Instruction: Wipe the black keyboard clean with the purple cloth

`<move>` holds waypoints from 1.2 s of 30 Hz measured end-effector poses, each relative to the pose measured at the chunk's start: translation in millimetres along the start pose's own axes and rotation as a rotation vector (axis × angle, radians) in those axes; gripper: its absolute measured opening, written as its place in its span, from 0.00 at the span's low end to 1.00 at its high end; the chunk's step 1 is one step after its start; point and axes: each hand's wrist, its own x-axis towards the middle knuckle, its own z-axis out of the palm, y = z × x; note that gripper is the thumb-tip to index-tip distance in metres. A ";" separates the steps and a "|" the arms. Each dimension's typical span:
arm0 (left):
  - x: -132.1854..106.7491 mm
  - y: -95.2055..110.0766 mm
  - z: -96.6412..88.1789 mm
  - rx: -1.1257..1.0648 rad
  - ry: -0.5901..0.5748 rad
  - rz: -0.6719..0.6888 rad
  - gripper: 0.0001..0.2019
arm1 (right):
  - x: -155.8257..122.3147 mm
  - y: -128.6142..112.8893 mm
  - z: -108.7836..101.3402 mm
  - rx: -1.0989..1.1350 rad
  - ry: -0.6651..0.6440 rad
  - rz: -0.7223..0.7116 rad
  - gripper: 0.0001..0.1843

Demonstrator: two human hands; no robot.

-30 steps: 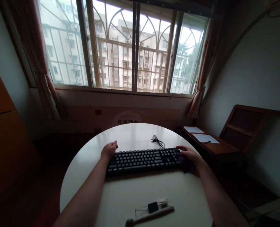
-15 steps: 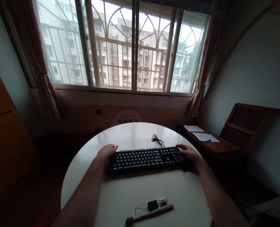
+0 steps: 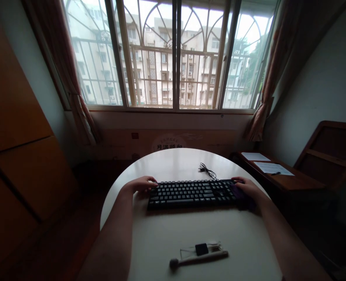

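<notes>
A black full-size keyboard [image 3: 190,192] lies across the white round table. My left hand [image 3: 143,184] grips its left end, with fingertips at the far left corner. On the opposite end, my right hand [image 3: 249,187] is closed over the right edge, with a dark purple cloth [image 3: 243,196] bunched beneath the palm and partly hidden. Behind the keyboard sits a coiled black cable [image 3: 207,171]. Closer to me is a toothbrush [image 3: 202,259] with dark bristles, and beside it a clear item with a black square [image 3: 201,249] whose kind I cannot make out.
The white table [image 3: 161,230] has a curved edge. To the right stands a low wooden table [image 3: 304,181] with paper sheets [image 3: 274,168] and a dark pen on it. A wooden cabinet [image 3: 23,156] is at left. Barred windows [image 3: 175,58] and curtains [image 3: 76,93] face me.
The view has swung left, so the scene sits further right in the picture. The fingers of my left hand have shifted their hold at the keyboard's left corner; my right hand remains on its end.
</notes>
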 end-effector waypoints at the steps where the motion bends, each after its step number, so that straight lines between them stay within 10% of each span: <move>1: -0.7 -0.1 0.0 -0.033 -0.008 0.005 0.25 | 1.4 1.9 -0.1 -0.034 0.020 0.003 0.20; 7: 12.0 -5.2 9.9 -0.119 0.032 0.035 0.24 | 0.2 0.3 -2.3 -0.195 0.168 -0.027 0.18; 15: 40.9 -13.6 25.1 0.024 0.594 0.126 0.19 | -19.9 -34.4 2.2 -0.256 0.739 -0.440 0.18; 20: 39.3 -15.2 23.2 -0.194 0.669 0.036 0.20 | -34.7 -54.8 23.5 -0.293 0.638 -0.543 0.16; 27: 7.6 36.2 24.2 0.260 0.887 0.244 0.17 | -51.3 -76.5 54.2 -0.294 0.399 -0.652 0.12; 36: -7.0 122.1 138.5 0.038 0.297 0.815 0.25 | -76.2 -94.2 90.0 -0.181 0.219 -0.839 0.08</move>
